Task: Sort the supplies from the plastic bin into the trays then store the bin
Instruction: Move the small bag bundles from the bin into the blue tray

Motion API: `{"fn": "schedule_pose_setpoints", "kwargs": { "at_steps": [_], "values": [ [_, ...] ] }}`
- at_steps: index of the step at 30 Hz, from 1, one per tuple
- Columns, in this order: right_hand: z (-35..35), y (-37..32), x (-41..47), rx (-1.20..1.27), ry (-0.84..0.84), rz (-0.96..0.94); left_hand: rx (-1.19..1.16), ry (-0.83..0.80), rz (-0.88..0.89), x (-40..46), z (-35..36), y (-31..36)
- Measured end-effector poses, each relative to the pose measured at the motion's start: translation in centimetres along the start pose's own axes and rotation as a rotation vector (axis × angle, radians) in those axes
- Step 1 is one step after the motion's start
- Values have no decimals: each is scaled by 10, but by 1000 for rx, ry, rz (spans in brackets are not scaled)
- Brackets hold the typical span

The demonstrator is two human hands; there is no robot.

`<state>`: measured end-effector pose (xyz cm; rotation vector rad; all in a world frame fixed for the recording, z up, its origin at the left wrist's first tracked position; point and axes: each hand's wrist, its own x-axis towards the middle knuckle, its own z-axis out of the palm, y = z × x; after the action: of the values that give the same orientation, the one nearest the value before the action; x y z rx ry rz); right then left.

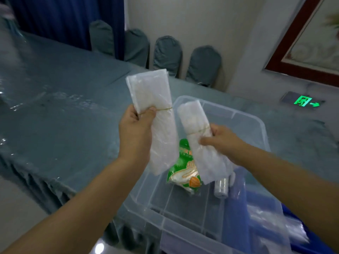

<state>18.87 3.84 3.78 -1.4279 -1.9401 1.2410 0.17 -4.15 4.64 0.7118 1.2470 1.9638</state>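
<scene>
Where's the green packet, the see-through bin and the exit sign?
green packet [183, 167], head view, its printed front
bin [244, 114], head view, its far rim
exit sign [305, 101], head view, its lit face

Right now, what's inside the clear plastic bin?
Inside the clear plastic bin: a green packet, a grey roll, bluish plastic bags. The held bundles hide part of it.

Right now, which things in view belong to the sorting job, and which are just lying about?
Part of the job:
- clear plastic bin
- larger banded bag bundle, held in the left hand
- smaller banded bag bundle, held in the right hand
- green glove packet in the bin
- grey bag roll in the bin

Just lying about:
- covered chairs
- exit sign
- blue curtain
</scene>
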Motion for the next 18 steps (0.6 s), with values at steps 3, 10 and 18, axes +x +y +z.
{"fn": "schedule_pose_setpoints", "kwargs": {
  "at_steps": [3,10,18],
  "values": [
    [-17,-25,-22,420,101,-76,0,-45,-44,-7,21,-4],
    [-13,-27,-56,372,83,-163,-16,-210,-246,-35,74,-9],
    [-50,-1,-67,186,189,-119,10,-388,-312,-66,118,-13]
  ]
}}
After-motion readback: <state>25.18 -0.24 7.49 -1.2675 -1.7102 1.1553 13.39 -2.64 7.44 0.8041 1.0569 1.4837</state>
